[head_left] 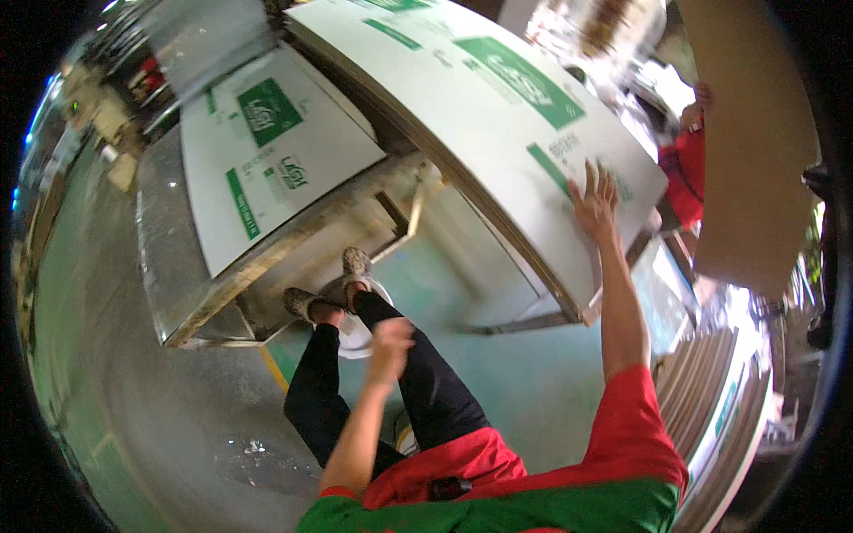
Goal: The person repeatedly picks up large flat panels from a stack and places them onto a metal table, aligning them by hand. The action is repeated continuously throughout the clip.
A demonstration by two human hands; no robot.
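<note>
My right hand (595, 202) reaches out with its fingers spread. It lies on the near right end of a tall stack of white printed cardboard sheets (444, 67) with green blocks on them. Above my dark-trousered thigh is my left hand (391, 349), away from the sheets. Motion smears its fingers, and no object shows in it. Left of the stack, another white sheet with green print (306, 191) rests on a worn table (164, 258).
At the right a person in a red sleeve (684, 178) holds up a large brown cardboard sheet (751, 133). Several boards (702, 382) lean together behind my right arm. My feet are by a round white object (355, 339) beneath the tables.
</note>
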